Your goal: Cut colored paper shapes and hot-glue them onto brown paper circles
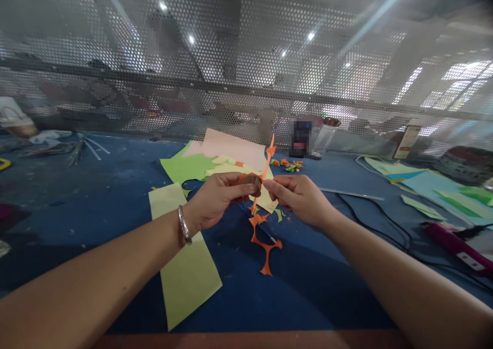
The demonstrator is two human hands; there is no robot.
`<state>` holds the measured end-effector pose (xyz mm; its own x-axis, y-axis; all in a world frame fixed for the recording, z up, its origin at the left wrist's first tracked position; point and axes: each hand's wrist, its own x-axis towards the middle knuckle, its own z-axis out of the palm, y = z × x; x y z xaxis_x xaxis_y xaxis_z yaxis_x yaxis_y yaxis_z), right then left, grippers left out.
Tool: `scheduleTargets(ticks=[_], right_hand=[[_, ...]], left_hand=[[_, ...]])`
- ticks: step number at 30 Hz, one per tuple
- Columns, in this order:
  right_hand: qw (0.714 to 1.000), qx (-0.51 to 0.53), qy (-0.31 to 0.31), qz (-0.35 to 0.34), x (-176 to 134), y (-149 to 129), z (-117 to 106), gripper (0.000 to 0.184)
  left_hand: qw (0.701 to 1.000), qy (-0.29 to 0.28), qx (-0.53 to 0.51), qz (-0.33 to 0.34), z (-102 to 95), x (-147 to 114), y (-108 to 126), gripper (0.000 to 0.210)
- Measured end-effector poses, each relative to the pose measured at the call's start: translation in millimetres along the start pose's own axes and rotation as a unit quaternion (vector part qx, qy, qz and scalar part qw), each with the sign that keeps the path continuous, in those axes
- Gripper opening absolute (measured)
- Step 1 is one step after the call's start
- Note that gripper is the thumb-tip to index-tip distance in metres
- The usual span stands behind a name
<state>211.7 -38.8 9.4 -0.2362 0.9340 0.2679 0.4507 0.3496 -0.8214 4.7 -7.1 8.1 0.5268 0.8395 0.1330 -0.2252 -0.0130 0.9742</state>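
Both hands meet over the blue table, working a small brown roll against an orange paper strip.

I see my left hand [215, 197] pinching the brown roll [252, 183] between thumb and fingers, while my right hand [298, 197] has its fingertips pressed together at the roll's right edge, beside the orange cut-out strip [262, 220] that runs from far to near, its lower end on the blue table [96, 195]. I judge this a peeling or sticking step; next calls for a fine, steady pull. A yellow-green sheet [185, 267] lies near-left.
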Motion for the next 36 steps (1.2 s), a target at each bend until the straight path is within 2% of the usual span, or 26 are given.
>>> scheduleTargets(ticks=[8,26,36], right_hand=[[1.0,-0.014,0.006,0.0,1.5,2.7,-1.8,0.054],[0.998,0.057,-0.009,-0.001,1.1,4.3,-0.3,0.053],[0.999,0.032,-0.007,-0.005,0.9,3.4,-0.4,0.053]], left_hand=[[0.999,0.042,0.011,0.008,2.0,2.0,2.2,0.015],[0.999,0.018,0.033,0.012,-2.1,4.1,0.2,0.013],[1.0,0.004,0.025,0.01,-1.1,2.7,2.6,0.009]])
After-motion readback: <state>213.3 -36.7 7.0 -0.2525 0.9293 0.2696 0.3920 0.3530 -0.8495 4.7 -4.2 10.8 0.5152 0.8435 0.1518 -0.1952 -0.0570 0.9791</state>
